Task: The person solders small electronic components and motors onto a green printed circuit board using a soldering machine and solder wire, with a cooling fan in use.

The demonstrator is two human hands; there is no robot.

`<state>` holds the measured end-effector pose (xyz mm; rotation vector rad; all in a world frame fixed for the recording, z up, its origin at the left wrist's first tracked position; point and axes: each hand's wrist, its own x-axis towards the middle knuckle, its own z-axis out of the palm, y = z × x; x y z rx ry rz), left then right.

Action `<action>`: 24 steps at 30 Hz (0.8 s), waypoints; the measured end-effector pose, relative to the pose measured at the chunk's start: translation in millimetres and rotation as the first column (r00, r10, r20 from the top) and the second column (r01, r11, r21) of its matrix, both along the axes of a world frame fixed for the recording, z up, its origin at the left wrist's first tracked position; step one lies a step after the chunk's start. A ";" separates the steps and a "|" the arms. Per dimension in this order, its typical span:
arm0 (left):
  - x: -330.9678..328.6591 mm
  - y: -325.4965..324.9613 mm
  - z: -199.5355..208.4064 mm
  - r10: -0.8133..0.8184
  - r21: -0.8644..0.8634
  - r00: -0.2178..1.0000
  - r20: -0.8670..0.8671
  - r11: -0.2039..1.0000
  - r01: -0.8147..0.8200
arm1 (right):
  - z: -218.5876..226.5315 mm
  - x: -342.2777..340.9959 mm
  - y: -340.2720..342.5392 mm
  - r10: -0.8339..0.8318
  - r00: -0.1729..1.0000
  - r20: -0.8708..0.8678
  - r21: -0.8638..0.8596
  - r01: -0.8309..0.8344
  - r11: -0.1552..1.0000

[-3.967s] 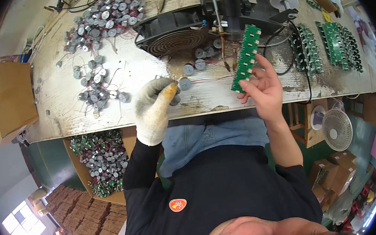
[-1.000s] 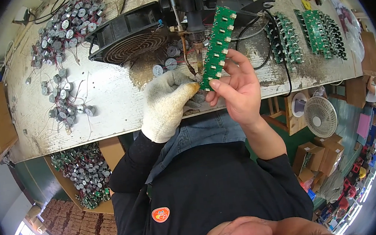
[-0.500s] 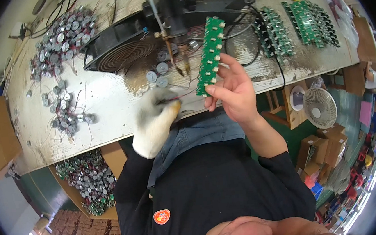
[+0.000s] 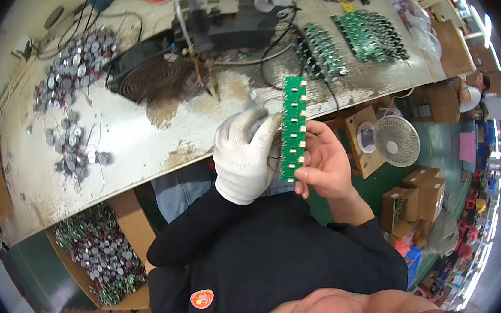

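Above the near edge of the white table (image 4: 132,150), the bare right hand (image 4: 326,164) pinches the lower end of a green circuit board (image 4: 294,127) between thumb and fingers; the gloved left hand (image 4: 243,157) is curled just beside the board's left edge, though I cannot tell whether its fingertips pinch anything; farther back sits a black fan (image 4: 152,74), with a pile of small motors (image 4: 78,67) to its left and rows of green boards (image 4: 361,37) to its right.
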<state>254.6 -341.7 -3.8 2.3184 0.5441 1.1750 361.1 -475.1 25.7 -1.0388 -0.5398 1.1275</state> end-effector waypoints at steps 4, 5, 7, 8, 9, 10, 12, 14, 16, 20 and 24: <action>9.1 -10.8 21.5 -0.180 -0.285 0.948 0.263 0.924 0.255 | -8.5 44.9 -3.4 -0.355 0.884 0.304 0.197 0.306 0.931; 11.8 -16.9 20.1 -0.180 -0.465 0.924 0.337 0.822 0.330 | -2.5 51.5 7.3 -0.423 0.853 0.305 0.197 0.378 0.905; 19.6 -25.1 31.1 -0.215 -0.724 0.849 0.483 0.446 0.526 | -9.7 61.3 15.2 -0.399 0.871 0.286 0.318 0.307 0.897; 26.7 -26.2 32.9 -0.230 -0.689 0.818 0.527 0.449 0.569 | -8.5 62.5 12.0 -0.369 0.892 0.260 0.300 0.289 0.909; 33.8 -27.0 34.1 -0.174 -0.708 0.798 0.577 0.382 0.595 | -1.2 57.6 8.8 -0.325 0.946 -0.012 0.200 0.321 0.926; 39.4 -28.2 38.7 -0.190 -0.690 0.805 0.562 0.428 0.583 | -17.5 62.4 10.8 -0.351 0.936 -0.023 0.285 0.343 0.895; 43.1 -28.1 36.7 -0.076 -0.732 0.877 0.475 0.518 0.441 | -9.0 61.2 14.1 -0.320 0.931 -0.176 0.106 0.342 0.934; 49.2 -24.6 30.5 0.005 -0.740 0.845 0.534 0.485 0.465 | -24.1 65.2 18.9 -0.162 0.948 -0.273 0.237 0.230 0.944; 47.6 -25.4 41.7 -0.021 -0.743 0.814 0.580 0.394 0.540 | -28.3 63.0 20.6 -0.111 0.930 -0.352 0.272 0.215 0.938; 37.2 -17.0 29.8 -0.197 -0.696 0.756 0.624 0.299 0.653 | -20.6 60.5 22.0 -0.151 0.954 -0.259 0.232 0.213 0.949; 44.8 -23.0 34.7 -0.165 -0.655 0.897 0.410 0.632 0.415 | -9.1 56.4 31.8 -0.171 0.985 -0.015 0.261 0.169 0.950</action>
